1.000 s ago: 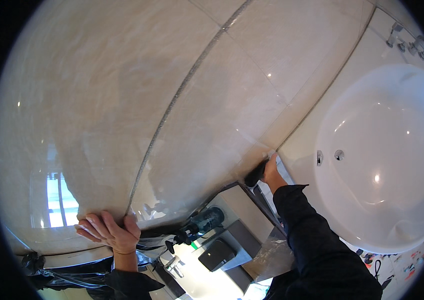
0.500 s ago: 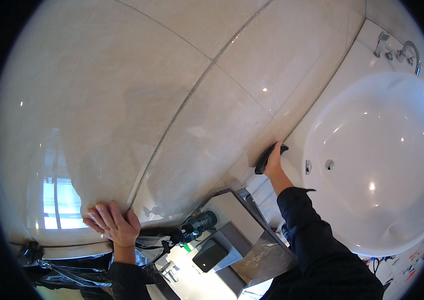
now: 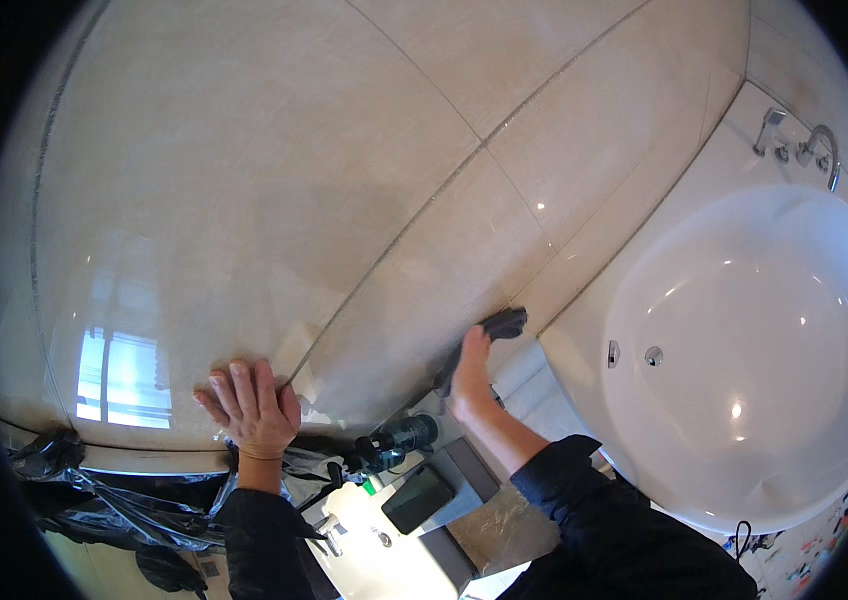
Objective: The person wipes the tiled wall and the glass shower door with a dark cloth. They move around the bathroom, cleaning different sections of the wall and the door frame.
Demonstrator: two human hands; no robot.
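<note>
My left hand (image 3: pixel 258 410) lies flat with its fingers spread on the glossy beige tiled wall (image 3: pixel 234 200), beside a grey joint line between tiles. In my right hand (image 3: pixel 471 378) is a dark grey cloth (image 3: pixel 506 323), pressed against the lower part of the wall just left of the bathtub corner. The cloth sticks out past the fingertips; the rest of it is partly hidden behind the hand.
To the right is a white round bathtub (image 3: pixel 584 300) with a chrome faucet (image 3: pixel 824 150) at its far end. Below, between my arms, are a dark bottle (image 3: pixel 414 432), a black phone-like slab (image 3: pixel 418 500) and a white washbasin (image 3: pixel 384 570). Black plastic bags (image 3: pixel 144 510) hang at lower left.
My right hand has moved left and down along the wall with the cloth. The left hand stays flat on the tiles, while the whole view has shifted.
</note>
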